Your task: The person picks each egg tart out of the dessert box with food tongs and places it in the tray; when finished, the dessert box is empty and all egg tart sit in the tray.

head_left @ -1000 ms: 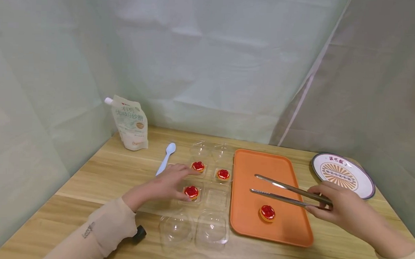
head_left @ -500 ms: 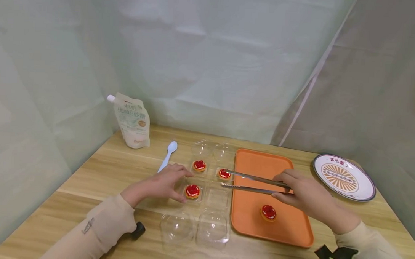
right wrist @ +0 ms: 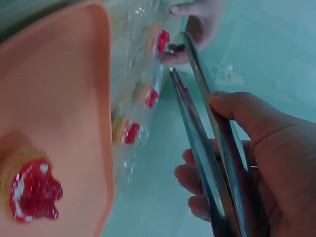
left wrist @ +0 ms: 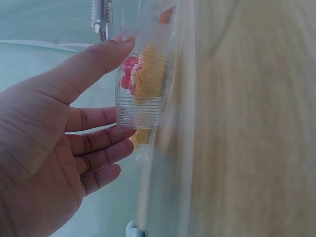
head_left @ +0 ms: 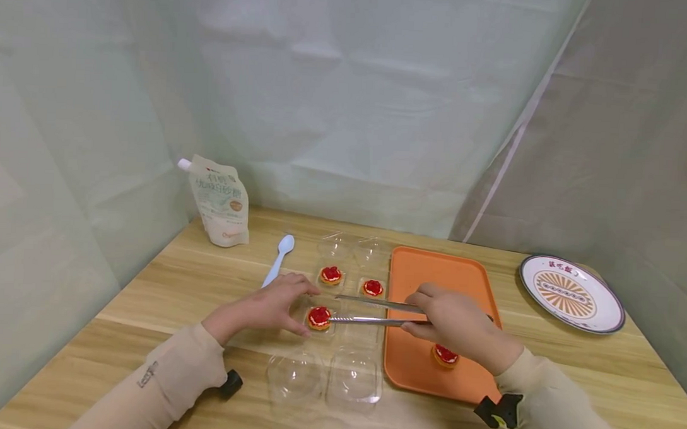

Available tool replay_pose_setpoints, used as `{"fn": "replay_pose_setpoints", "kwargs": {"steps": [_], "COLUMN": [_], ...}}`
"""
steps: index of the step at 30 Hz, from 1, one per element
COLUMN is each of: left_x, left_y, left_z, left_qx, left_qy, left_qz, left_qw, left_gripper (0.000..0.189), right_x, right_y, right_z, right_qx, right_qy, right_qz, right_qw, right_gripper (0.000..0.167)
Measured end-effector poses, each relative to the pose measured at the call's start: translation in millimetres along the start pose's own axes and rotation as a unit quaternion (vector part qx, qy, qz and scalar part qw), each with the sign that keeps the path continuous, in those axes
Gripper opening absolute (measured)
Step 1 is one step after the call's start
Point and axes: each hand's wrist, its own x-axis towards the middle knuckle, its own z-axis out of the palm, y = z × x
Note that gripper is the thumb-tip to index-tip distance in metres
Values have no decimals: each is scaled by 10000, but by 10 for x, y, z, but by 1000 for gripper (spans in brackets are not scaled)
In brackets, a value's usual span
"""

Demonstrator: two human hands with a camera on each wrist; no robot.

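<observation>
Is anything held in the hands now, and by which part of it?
The right hand holds the metal tongs by their arms, well behind the tips. The left hand is at the clear container; whether it grips cannot be told.

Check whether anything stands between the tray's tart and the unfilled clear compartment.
Yes: the metal tongs, held in the right grip, reach over that compartment. The orange tray's left rim and the compartment's edge also lie between. In the head view, the right grip partly covers the tart.
</observation>
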Motion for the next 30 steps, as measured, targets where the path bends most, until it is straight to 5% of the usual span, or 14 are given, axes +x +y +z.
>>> {"fn": "replay_pose_setpoints", "kwargs": {"steps": [17, 30], "left_x": [0, 7], "left_y": [21, 3], "left_z": [2, 14], "left_qx": [8, 67], "left_qy": [1, 43], "left_qz": [-32, 60], "left_qw": [10000, 10000], "left_gripper": [73, 73], "right_x": [308, 428], "right_y": [-275, -353], "right_z": [-3, -12], "right_qx": [4, -294], "right_qy": [-762, -968], "right_qz": [278, 197], "right_qw": [9967, 9947], "right_gripper": [25, 25]}}
